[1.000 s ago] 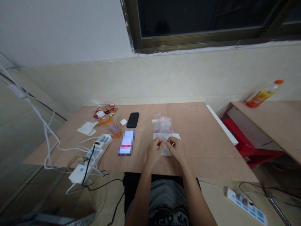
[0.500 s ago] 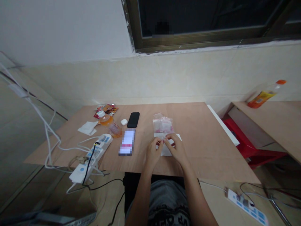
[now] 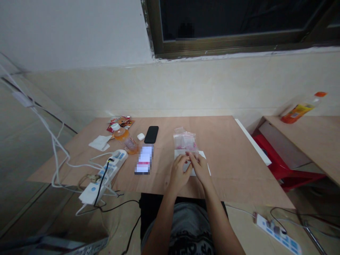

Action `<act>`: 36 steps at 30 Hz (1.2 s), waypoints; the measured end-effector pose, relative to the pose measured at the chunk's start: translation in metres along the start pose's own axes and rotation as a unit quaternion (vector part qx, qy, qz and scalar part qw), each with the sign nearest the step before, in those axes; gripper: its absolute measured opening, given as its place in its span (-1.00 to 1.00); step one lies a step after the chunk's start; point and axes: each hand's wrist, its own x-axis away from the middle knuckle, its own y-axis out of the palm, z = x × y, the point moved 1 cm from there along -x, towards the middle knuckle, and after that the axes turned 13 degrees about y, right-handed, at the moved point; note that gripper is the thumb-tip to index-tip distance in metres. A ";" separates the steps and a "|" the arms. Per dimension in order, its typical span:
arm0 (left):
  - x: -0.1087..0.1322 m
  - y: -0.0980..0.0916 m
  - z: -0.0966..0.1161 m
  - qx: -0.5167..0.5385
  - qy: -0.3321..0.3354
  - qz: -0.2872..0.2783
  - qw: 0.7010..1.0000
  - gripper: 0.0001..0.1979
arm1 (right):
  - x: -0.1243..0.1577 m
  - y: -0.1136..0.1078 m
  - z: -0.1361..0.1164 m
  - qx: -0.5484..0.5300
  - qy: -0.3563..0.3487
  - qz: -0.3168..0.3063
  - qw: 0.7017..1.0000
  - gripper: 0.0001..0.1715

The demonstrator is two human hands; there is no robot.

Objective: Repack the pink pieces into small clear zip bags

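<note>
My left hand (image 3: 179, 173) and my right hand (image 3: 201, 170) meet over a white sheet of paper (image 3: 208, 167) near the table's front edge. Their fingers are curled and their tips pressed together. Whatever sits between the fingertips is too small to make out. Just beyond the hands lie several clear plastic zip bags (image 3: 184, 140) with small pinkish-red bits in or on them. The hands cover much of the sheet.
Left of the hands are a blurred-screen phone (image 3: 144, 159), a black phone (image 3: 151, 134), a small white case (image 3: 140, 136), a drink bottle (image 3: 126, 140), tissue (image 3: 100, 143), snack packets (image 3: 120, 123) and a power strip (image 3: 105, 177) with cables. Another bottle (image 3: 299, 111) lies tilted on the right-hand table.
Both hands have shifted slightly right, and the left has turned inward, closer to the right. More of the white sheet shows at its right and upper left.
</note>
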 end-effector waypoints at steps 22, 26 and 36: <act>0.000 -0.016 -0.026 0.188 -0.187 0.107 0.958 -0.53 | -0.021 0.010 0.046 -0.416 0.250 -0.043 0.873 -0.62; 0.000 -0.018 -0.027 0.168 -0.178 0.109 0.963 -0.64 | -0.018 0.019 0.045 -0.446 0.250 -0.061 0.857 -0.63; 0.001 -0.021 -0.024 0.141 -0.176 0.128 0.966 -0.77 | -0.013 0.026 0.040 -0.510 0.290 -0.096 0.804 -0.74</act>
